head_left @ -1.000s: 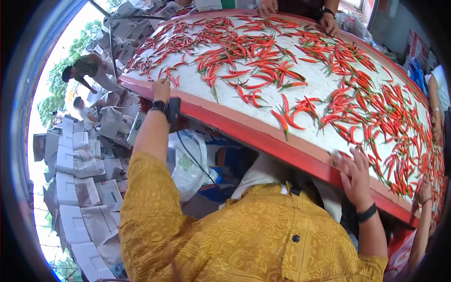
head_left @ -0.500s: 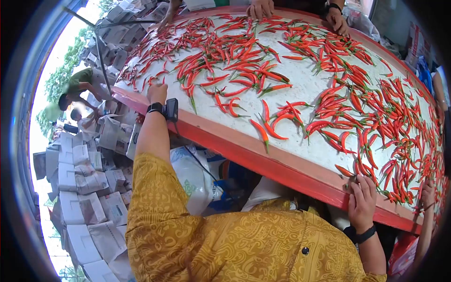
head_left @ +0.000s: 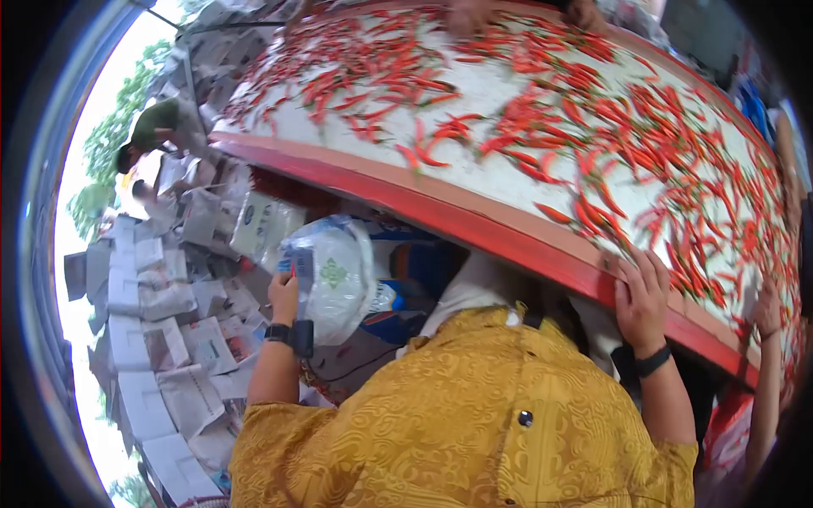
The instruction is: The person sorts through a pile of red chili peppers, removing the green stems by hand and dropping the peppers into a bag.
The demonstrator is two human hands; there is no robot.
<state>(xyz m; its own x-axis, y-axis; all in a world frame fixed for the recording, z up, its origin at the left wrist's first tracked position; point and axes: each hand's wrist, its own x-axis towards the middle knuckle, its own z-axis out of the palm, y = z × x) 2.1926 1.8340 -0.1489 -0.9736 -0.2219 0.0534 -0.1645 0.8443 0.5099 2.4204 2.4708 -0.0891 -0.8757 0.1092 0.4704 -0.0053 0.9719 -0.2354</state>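
Note:
My left hand (head_left: pixel 284 298) is closed at the left, below the table's front edge, with a small red chili pepper (head_left: pixel 293 268) showing at the fingertips. It is beside a clear plastic bag (head_left: pixel 334 284) of white things under the table. My right hand (head_left: pixel 641 296) lies over the table's red rim (head_left: pixel 542 273), fingers stretched out and nearly touching chilies (head_left: pixel 593 213). Many red chilies with green stems are spread over the white tabletop (head_left: pixel 500 190).
Blurred hands of other people (head_left: pixel 471 15) work at the far edge, and another person's hand (head_left: pixel 767 309) is at the right. Rows of white boxes and papers (head_left: pixel 182 339) fill the left. Two people (head_left: pixel 157 123) bend over them in the background.
My left hand has left the chilies at the table's left and dropped below the rim, now beside the plastic bag. My right hand stays at the rim. The view has shifted.

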